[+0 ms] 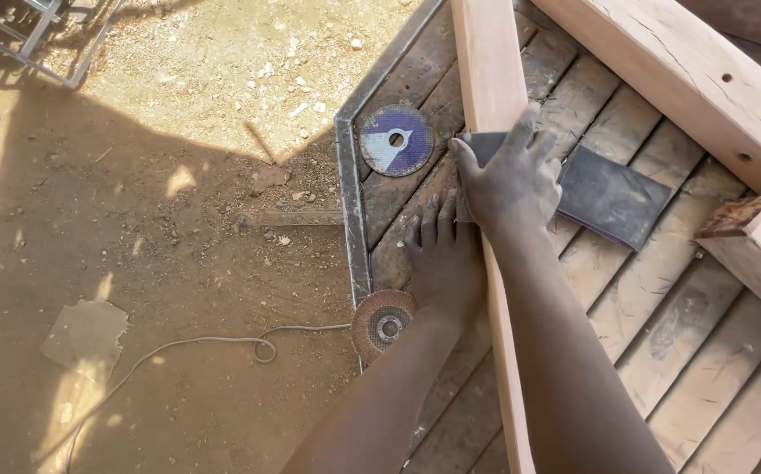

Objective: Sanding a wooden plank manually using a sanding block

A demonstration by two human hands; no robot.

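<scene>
A long pale wooden bar (490, 61) runs from the top of the view down past my arms, lying on a slatted wooden bench (661, 316). My right hand (510, 180) presses a dark sheet of sandpaper (613, 195) against the bar's top face, fingers spread over it. My left hand (444, 250) lies flat on the bench slats just left of the bar, fingers apart, steadying beside it and holding nothing that I can see.
A purple cutting disc (395, 140) lies on the bench near its metal frame corner (345, 175). A brown flap disc (383, 326) sits at the frame's edge. Thick timber beams (705, 88) cross the upper right. A cable (214, 344) trails over the dirt ground.
</scene>
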